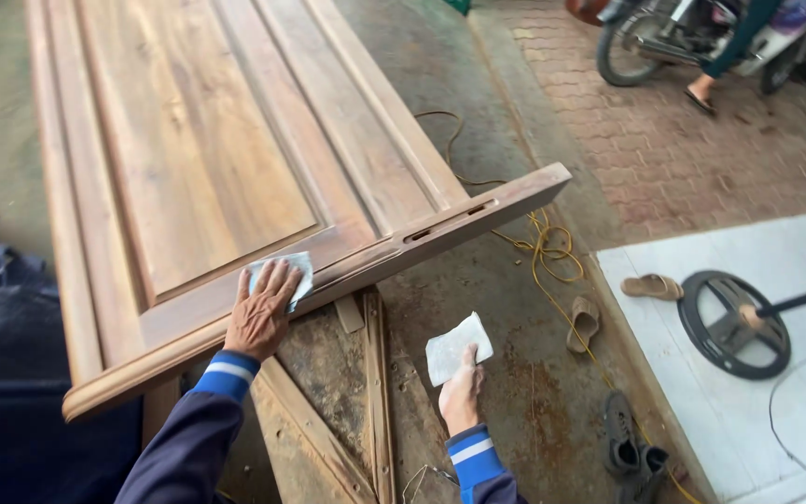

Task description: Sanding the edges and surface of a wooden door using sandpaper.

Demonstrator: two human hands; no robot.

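A large panelled wooden door (198, 140) lies flat on a stand, its near rail running diagonally with a long slot cut in its edge (450, 222). My left hand (261, 313) presses a pale sheet of sandpaper (293, 269) flat against the door's near rail. My right hand (462, 397) is off the door, lower and to the right, holding up a second pale folded sheet (457, 347) between thumb and fingers. Both sleeves are dark blue with lighter blue and white cuffs.
A wooden trestle frame (370, 392) stands under the door. A yellow cord (548, 252) trails over the concrete floor. Sandals (650, 287) and dark shoes (627, 448) lie near a white slab carrying a black round fan base (734, 324). A person by a motorbike (664, 37) is far right.
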